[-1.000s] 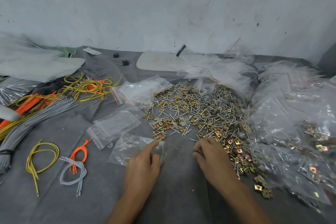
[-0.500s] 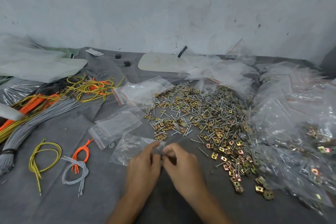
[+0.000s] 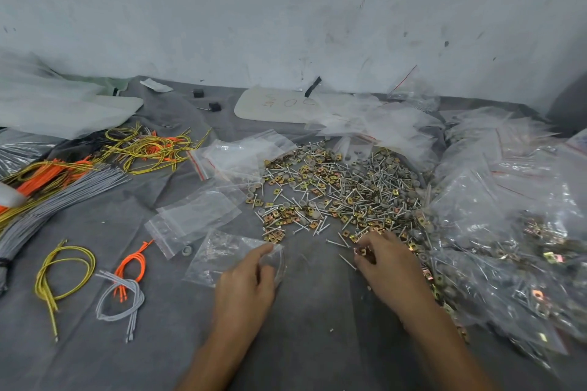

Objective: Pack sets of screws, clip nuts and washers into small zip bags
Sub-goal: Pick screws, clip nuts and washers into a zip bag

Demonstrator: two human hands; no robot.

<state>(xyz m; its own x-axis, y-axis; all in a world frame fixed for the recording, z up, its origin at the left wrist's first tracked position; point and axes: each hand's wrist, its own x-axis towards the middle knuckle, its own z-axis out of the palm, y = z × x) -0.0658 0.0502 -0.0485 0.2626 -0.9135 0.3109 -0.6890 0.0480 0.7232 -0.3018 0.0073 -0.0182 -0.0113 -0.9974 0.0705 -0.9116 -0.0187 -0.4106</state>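
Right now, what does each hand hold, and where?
Left hand pinches the zip bag by its right-hand edge; right hand pinches a clip nut, part unclear.

illumination: soft, even, cool; source direction not determinable. shadows: faint, diffuse beside left hand [image 3: 244,289] and right hand [image 3: 390,267]. glare: small highlights on filled zip bags [image 3: 514,232] at right. distortion: wide-angle bending of wall [image 3: 286,9] base line, stretch at frame edges. sharpness: centre moderate, corners soft.

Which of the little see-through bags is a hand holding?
The crinkled bag nearest the person: the left hand holds its edge. The flat bags behind it lie untouched. The right hand pinches a clip nut.
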